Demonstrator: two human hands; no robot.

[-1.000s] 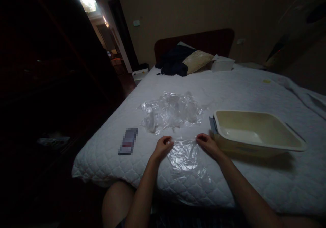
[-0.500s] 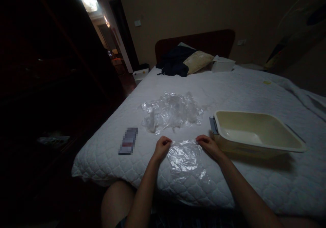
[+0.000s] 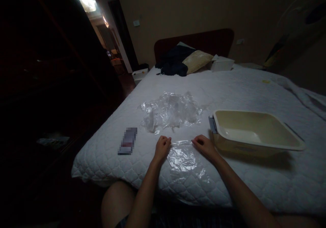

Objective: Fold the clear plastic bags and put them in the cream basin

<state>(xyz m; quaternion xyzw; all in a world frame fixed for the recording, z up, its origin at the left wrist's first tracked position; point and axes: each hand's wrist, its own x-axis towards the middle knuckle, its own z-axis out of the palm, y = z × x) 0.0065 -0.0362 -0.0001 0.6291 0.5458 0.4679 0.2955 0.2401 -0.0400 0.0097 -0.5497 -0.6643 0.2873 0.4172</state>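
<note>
Head view: a clear plastic bag (image 3: 184, 160) lies on the quilted white bed (image 3: 244, 190), directly in front of the person, its top edge running between the two hands. Left hand (image 3: 162, 149): thumb and fingertips drawn together in a narrow pinch at the bag's upper left corner. Right hand (image 3: 205, 148): fingertips likewise pinched at the upper right corner, the fingers curved so that a small loop shows behind the tips. Light is low and the film transparent, so how much plastic each pinch holds cannot be told.

Surroundings: a crumpled heap of clear plastic (image 3: 175, 110) lies just beyond the hands. A cream tub (image 3: 241, 150) stands near the right hand, its grey handle (image 3: 213, 124) on the side facing that hand. A blurred oblong item (image 3: 128, 141) lies to the left, apart from both hands. Far end: dark cloth (image 3: 173, 65), a beige pillow (image 3: 199, 61) and a white box (image 3: 222, 65).

Risks, judged: thin, slick film could slip from either pinch if the hold is shallow. Uneven pull between the hands could skew the top edge or tear it. The soft, padded surface could let creases form beneath. A wide swing of the right forearm could knock the tub.
</note>
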